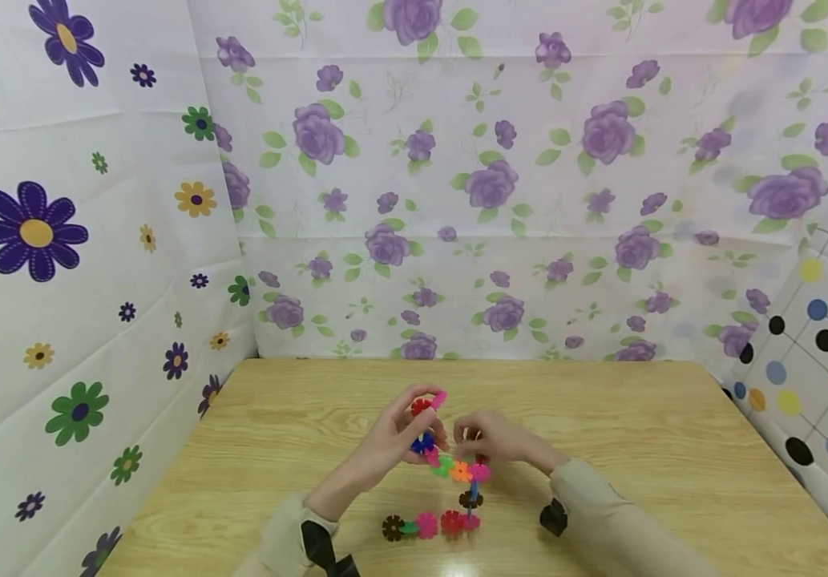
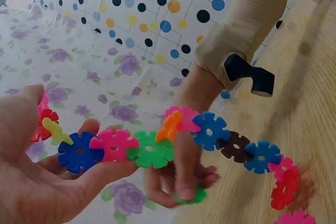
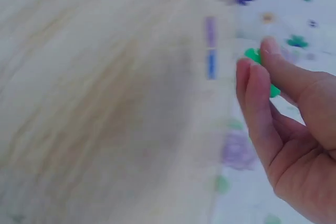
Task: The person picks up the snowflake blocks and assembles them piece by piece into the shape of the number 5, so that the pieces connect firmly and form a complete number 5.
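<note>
My left hand (image 1: 388,437) grips the upper end of a chain of interlocking plastic snowflake discs (image 2: 149,149), fingers and thumb curled around it. The chain's colours include red, yellow, blue, pink, green, orange and brown. From this hand it runs across toward the right hand, then bends down toward the person. Its lower stretch, with a pink disc (image 1: 426,525) and a brown disc (image 1: 393,528), lies along the table. My right hand (image 1: 496,437) pinches a single green snowflake disc (image 3: 275,91) between thumb and fingers, beside the chain and apart from its end.
A wooden table (image 1: 298,393) lies beneath both hands. Flowered cloth (image 1: 493,184) hangs behind it, with patterned cloth at both sides. Black straps with mounts (image 1: 554,518) sit on the wrists. A blurred purple-and-blue strip (image 3: 211,48) shows near the table's edge in the right wrist view.
</note>
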### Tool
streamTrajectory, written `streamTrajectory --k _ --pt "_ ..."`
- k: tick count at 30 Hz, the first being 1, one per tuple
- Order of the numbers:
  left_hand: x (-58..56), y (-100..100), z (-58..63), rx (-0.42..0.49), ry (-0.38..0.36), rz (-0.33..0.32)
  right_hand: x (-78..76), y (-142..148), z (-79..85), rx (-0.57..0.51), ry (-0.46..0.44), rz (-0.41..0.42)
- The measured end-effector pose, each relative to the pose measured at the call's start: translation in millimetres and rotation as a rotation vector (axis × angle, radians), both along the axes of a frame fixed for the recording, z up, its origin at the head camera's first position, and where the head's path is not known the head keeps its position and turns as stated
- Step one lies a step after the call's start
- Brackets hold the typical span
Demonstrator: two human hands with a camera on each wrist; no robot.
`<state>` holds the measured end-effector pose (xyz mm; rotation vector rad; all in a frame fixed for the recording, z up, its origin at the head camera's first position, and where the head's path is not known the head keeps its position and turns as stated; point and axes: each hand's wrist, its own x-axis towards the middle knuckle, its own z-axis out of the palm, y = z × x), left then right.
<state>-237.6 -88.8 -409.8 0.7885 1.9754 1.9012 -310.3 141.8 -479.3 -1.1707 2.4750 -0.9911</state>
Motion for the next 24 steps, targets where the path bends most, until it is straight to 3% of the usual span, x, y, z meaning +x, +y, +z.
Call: streamTrajectory --k 4,9,15,21,24 --pt "2.0 3 1.2 -0.028 0.005 0.007 6.8 10 20.1 -0.159 -0.067 -0.064" --pt "2.1 4 0.9 -0.032 0.009 0.006 19.7 18 45.2 -0.245 -0.009 -0.094" --pt "2.0 4 0.8 -0.053 0.021 0.010 34.8 23 63.8 -0.317 0.016 -0.138" --pt "3.1 6 3.0 -0.065 0.007 0.016 50.2 25 80.8 -0.498 0.059 -0.235" --pt "4.1 7 4.4 -0.065 0.000 0.021 56.0 25 87.7 -0.551 0.086 -0.224"
